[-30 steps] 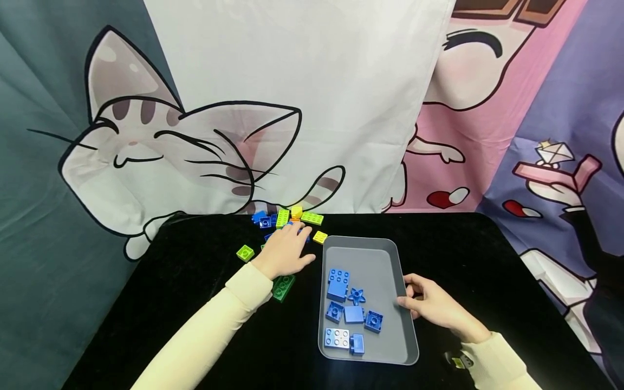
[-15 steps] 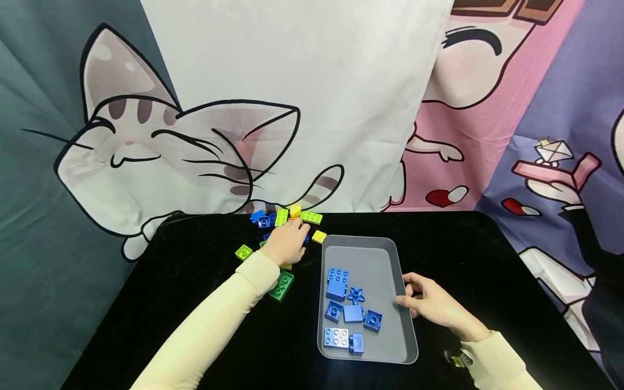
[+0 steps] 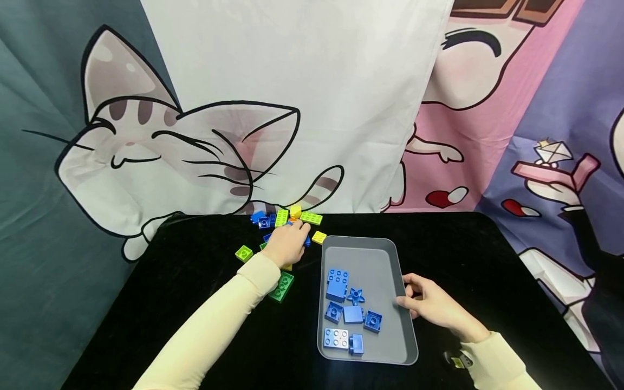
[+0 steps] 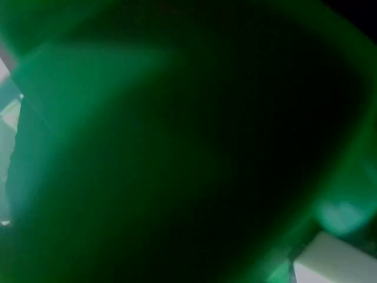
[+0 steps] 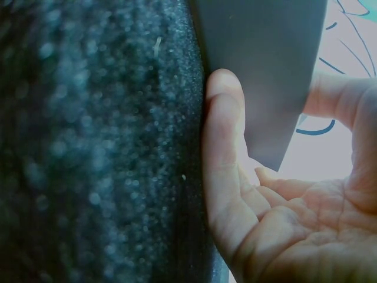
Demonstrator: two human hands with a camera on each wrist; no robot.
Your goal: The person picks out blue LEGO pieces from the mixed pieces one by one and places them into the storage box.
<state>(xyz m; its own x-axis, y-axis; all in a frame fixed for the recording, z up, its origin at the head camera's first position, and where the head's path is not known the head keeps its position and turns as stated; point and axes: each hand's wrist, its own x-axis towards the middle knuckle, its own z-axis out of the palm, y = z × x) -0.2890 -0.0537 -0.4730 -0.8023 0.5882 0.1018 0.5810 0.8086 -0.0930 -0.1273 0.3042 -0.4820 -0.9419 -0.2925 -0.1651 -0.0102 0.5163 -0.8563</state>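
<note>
In the head view, my left hand [image 3: 285, 244] reaches down into a loose pile of toy building bricks at the far side of the table. Its fingertips are bent down beside a blue brick [image 3: 307, 241], and I cannot tell whether they hold it. A blurred green surface [image 4: 88, 118] fills most of the left wrist view. My right hand [image 3: 434, 303] pinches the right rim of a grey tray [image 3: 363, 252], thumb over the edge and fingers outside. Several blue bricks [image 3: 353, 314], a blue star-shaped piece [image 3: 356, 296] and a blue-and-white brick [image 3: 336, 338] lie in the tray.
Light green bricks [image 3: 311, 218], a yellow brick [image 3: 319, 237] and blue bricks [image 3: 264, 222] lie around the left hand. A lime brick [image 3: 244, 253] and a dark green brick [image 3: 281, 286] lie nearer. Black cloth [image 3: 468, 254] covers the table, with a printed curtain [image 3: 370, 108] behind.
My left hand has drawn its spread fingers and thumb together and bent them down over the pile. The right hand and the tray stay in place.
</note>
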